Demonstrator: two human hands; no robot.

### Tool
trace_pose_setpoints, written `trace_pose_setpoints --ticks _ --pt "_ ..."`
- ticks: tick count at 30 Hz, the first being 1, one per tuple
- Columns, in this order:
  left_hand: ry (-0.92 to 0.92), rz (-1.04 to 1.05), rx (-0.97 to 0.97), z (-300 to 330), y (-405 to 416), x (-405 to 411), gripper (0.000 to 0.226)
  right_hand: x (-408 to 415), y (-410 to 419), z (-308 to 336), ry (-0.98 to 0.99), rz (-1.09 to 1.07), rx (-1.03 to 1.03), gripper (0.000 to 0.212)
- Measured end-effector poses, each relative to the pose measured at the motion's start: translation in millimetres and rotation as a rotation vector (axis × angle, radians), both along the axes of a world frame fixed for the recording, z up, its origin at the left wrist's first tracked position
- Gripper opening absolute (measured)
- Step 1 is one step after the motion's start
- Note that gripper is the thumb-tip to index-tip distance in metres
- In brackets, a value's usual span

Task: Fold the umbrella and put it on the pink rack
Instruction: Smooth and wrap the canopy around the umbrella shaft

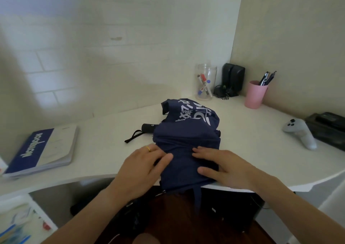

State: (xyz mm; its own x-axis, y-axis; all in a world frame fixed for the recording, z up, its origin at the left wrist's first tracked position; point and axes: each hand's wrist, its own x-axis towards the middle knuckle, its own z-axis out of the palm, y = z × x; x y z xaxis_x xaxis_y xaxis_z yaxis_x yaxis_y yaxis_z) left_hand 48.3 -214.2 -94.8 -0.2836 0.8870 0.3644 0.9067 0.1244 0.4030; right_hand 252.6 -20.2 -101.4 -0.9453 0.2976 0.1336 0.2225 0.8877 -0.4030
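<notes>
We see the navy umbrella collapsed, lying on the white desk at its near edge; a strap and some fabric hang over that edge. Left hand flat, fingers extended, pressing the canopy's left side. Right hand likewise spread flat on the right side; neither hand grips. Black handle with wrist loop points left. Bare desk on both sides: notebook far left, game controller and pink cup well apart right.
</notes>
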Motion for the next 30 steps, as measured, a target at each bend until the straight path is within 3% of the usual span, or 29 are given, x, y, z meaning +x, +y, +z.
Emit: trace_pose_setpoints --ticks 2,3,5,7,8,9,11,13,15,17,19,20,24,30 --pt "-0.044 0.228 0.258 -3.9 15.5 -0.4 0.024 -7.8 3.7 9.0 0.402 -0.182 -0.091 0.027" --pt "-0.153 0.327 0.331 -2.5 23.0 -2.4 0.023 -11.0 6.3 15.3 0.575 -0.325 -0.121 0.018" --pt "-0.473 0.452 0.377 6.6 38.3 -16.8 0.046 -17.1 12.4 29.9 0.705 -0.594 -0.179 0.018" --pt "-0.714 0.464 0.314 24.0 52.3 -33.2 0.071 -23.2 21.7 40.5 0.662 -0.675 -0.199 0.033" --pt "-0.679 0.447 0.257 31.9 56.8 -38.4 0.08 -26.1 26.0 47.2 0.654 -0.673 -0.188 0.039" --pt "-0.534 0.433 0.211 38.8 58.2 -38.3 0.081 -29.9 30.7 56.2 0.66 -0.657 -0.17 0.043" --pt "-0.185 0.309 0.263 44.5 50.3 -24.1 0.06 -42.5 42.5 75.5 0.593 -0.584 -0.103 0.048" --pt "0.043 0.001 0.258 37.1 37.7 -1.6 0.038 -61.2 59.3 91.8 0.441 -0.519 -0.08 0.052" --pt "0.151 -0.195 0.085 20.7 34.1 14.0 0.037 -82.6 74.5 105.4 0.274 -0.462 -0.174 0.062" --pt "0.194 -0.213 -0.056 3.3 39.8 18.3 0.046 -103.6 85.1 112.5 0.045 -0.361 -0.221 0.081" --pt "0.181 -0.206 -0.147 -10.5 43.7 15.9 0.051 -118.9 88.9 112.7 -0.201 -0.264 -0.07 0.092" --pt "0.19 -0.212 -0.168 -16.8 43.8 14.1 0.053 -124.4 89.6 108.8 -0.256 -0.227 0.022 0.087" --pt "0.227 -0.211 -0.225 -30.9 43.5 10.1 0.054 -139.6 92.1 93.5 -0.068 -0.19 0.169 0.012" --pt "0.247 -0.168 -0.254 -30.1 66.6 8.3 0.055 -140.4 66.8 150.9 0.317 -0.353 0.281 0.015"
